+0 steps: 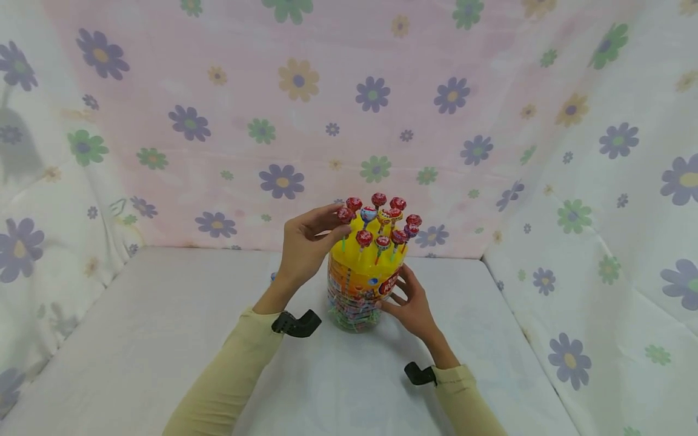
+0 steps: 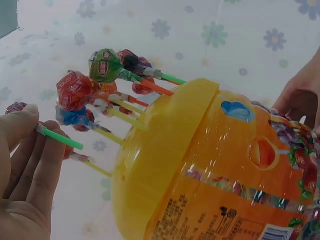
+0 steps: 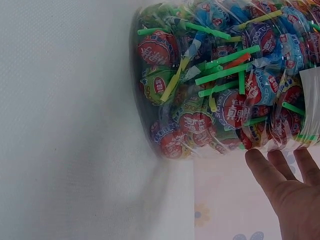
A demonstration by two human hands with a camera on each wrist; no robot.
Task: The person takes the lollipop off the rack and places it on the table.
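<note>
White tabletop (image 1: 136,351) bears jar (image 1: 351,284) between hands (image 1: 308,242) (image 1: 411,309), left pinching lollipop (image 1: 345,214), right spread against jar.

A pink fabric backdrop (image 1: 229,151) printed with purple, green and yellow flowers (image 1: 372,94) hangs behind a flat white tabletop (image 1: 136,351); white flowered fabric panels (image 1: 594,188) flank the tabletop left and right, under soft light.

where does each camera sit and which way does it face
Head: worn on the head, facing forward and down at the candy jar; left hand, right hand and sleeves show.
Left wrist: on that wrist, facing the yellow lid; the left hand pinches a green-stick lollipop, the right hand at the edge.
Right wrist: on that wrist, facing the jar's lower part; right fingers show.
Shared: head and left wrist both show lid and both hands.
</note>
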